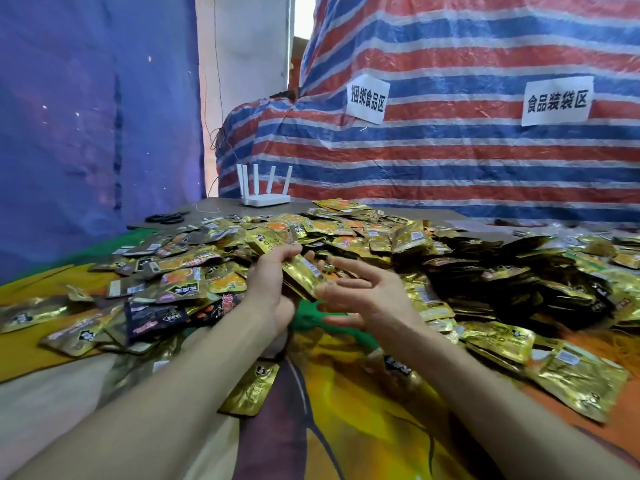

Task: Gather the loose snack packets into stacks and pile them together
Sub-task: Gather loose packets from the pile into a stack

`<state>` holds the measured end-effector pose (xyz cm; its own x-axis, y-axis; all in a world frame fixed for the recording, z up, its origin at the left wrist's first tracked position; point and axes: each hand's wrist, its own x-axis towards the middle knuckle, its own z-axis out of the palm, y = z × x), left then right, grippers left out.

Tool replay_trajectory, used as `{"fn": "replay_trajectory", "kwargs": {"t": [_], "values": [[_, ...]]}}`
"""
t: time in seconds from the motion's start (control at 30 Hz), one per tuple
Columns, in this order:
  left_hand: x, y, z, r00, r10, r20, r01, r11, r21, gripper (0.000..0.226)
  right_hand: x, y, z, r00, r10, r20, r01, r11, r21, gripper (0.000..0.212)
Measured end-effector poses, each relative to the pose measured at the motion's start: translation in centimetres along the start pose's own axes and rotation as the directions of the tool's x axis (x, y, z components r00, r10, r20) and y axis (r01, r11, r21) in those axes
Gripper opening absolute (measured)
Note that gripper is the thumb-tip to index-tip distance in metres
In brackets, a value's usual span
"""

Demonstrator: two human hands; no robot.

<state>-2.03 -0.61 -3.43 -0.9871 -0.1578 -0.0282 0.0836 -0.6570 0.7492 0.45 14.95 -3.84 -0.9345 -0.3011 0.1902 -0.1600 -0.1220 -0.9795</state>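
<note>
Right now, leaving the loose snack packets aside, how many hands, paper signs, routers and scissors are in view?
Hands: 2, the left hand gripping a packet stack and the right hand
Paper signs: 2
White router: 1
Black scissors: 1
Total: 6

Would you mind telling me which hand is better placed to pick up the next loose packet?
Probably the right hand: it is open and holds nothing, with loose packets just beside it, while the left hand grips the stack.
</note>
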Motion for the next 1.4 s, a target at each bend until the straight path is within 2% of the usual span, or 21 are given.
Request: {"fn": "replay_trajectory", "kwargs": {"t": [0.03,0.17,0.2,0.27,0.37,0.47,0.57,0.67,0.77,0.9,1.03,1.1,1.13,1.2,1.23,1.3,1.4], "values": [[-0.2,-0.1,0.3,1.0,0.024,-0.012,-0.024,1.0,-0.005,0.002,-0.1,0.2,0.8,1.0,-0.023,-0.015,0.022,0.999,-0.039,0.069],[-0.9,-0.7,1.2,0.999,0.04,-0.006,-0.039,0.999,0.027,0.043,-0.8,0.6,2.2,0.974,-0.217,-0.069,0.197,0.954,-0.225,0.059],[-1.2,-0.8,1.4,0.999,0.033,0.013,-0.034,0.999,0.024,0.042,-0.9,0.5,2.1,0.963,-0.26,-0.075,0.231,0.934,-0.273,0.059],[-1.6,-0.8,1.7,0.994,-0.007,0.105,0.003,0.999,0.036,0.024,-1.0,0.4,1.8,0.944,-0.319,-0.081,0.279,0.906,-0.318,0.061],[-1.7,-0.9,1.9,0.973,-0.038,0.226,0.039,0.999,0.004,0.036,-1.0,0.4,1.7,0.92,-0.384,-0.079,0.344,0.887,-0.309,0.064],[-2.0,-0.6,2.0,0.965,-0.032,0.259,0.031,0.999,0.006,0.031,-1.1,0.6,1.9,0.904,-0.422,-0.07,0.393,0.884,-0.255,0.063],[-2.3,-0.6,2.1,0.958,-0.044,0.282,0.033,0.998,0.045,0.034,-0.8,0.6,1.6,0.91,-0.408,-0.07,0.383,0.894,-0.234,0.072],[-2.4,-0.9,2.0,0.958,-0.05,0.282,0.026,0.996,0.086,0.037,-0.4,0.4,1.0,0.938,-0.342,-0.057,0.309,0.901,-0.305,0.086],[-2.0,-1.1,1.9,0.966,-0.062,0.25,0.037,0.994,0.105,0.045,0.0,0.4,0.6,0.957,-0.287,-0.032,0.263,0.911,-0.318,0.085],[-1.5,-1.5,1.4,0.973,-0.095,0.21,0.072,0.991,0.117,0.042,0.4,0.7,0.3,0.97,-0.244,0.006,0.222,0.869,-0.442,0.082],[-1.5,-1.7,1.2,0.963,-0.137,0.232,0.09,0.975,0.203,0.035,0.6,0.9,0.2,0.984,-0.176,0.0,0.156,0.87,-0.468,0.079],[-1.7,-1.5,1.5,0.967,-0.077,0.244,0.025,0.977,0.21,0.024,0.7,0.6,0.1,0.983,-0.182,-0.013,0.161,0.896,-0.415,0.068],[-1.5,-1.5,1.5,0.97,-0.011,0.241,-0.028,0.986,0.161,0.029,0.7,0.4,0.0,0.982,-0.187,-0.016,0.166,0.904,-0.393,0.064],[-1.0,-1.3,1.1,0.964,0.135,0.231,-0.148,0.988,0.037,0.065,0.5,0.1,-0.2,0.985,-0.17,0.002,0.158,0.913,-0.376,0.065],[-0.9,-1.2,0.9,0.954,0.189,0.231,-0.195,0.981,0.004,0.075,0.4,0.0,-0.2,0.987,-0.157,0.02,0.153,0.915,-0.372,0.068],[-1.1,-1.0,0.6,0.95,0.191,0.247,-0.208,0.977,0.044,0.072,0.3,0.1,-0.1,0.99,-0.137,0.043,0.143,0.91,-0.39,0.071],[-1.5,-1.0,0.5,0.964,0.124,0.235,-0.168,0.969,0.179,0.047,0.3,0.5,-0.2,0.989,-0.148,0.028,0.145,0.887,-0.439,0.065]]}}
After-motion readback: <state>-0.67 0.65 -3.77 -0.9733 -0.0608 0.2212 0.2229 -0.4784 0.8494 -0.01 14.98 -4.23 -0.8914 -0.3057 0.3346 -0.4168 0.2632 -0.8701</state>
